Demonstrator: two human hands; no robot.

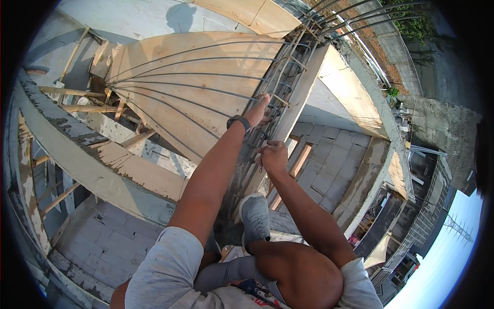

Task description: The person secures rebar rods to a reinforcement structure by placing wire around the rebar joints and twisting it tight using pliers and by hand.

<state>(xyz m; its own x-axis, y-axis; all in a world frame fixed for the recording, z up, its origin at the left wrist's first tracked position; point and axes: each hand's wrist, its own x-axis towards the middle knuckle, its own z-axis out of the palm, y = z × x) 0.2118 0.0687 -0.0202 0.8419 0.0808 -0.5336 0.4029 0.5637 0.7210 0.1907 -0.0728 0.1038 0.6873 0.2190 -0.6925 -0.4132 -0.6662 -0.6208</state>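
My left hand (257, 112), with a dark band (239, 122) on its wrist, is closed on steel rebar (278, 85) of a long cage lying in a narrow wooden form. Its fingertips are partly hidden among the bars. Closer to me, my right hand (274, 155) is closed at the cage's right side. From its fingers hangs a thin, dark loop (260, 168) that looks like wire or a slim handle. Several curved rebars (190, 74) fan out left of the cage over a plywood panel (175, 51).
My shoe (255, 219) stands by the form's near end, high above block walls. A form board (303, 98) borders the cage on the right. Grey blockwork (329, 159) lies below right, and a concrete beam (103, 159) curves on the left. Bar ends (360, 20) jut out at the top right.
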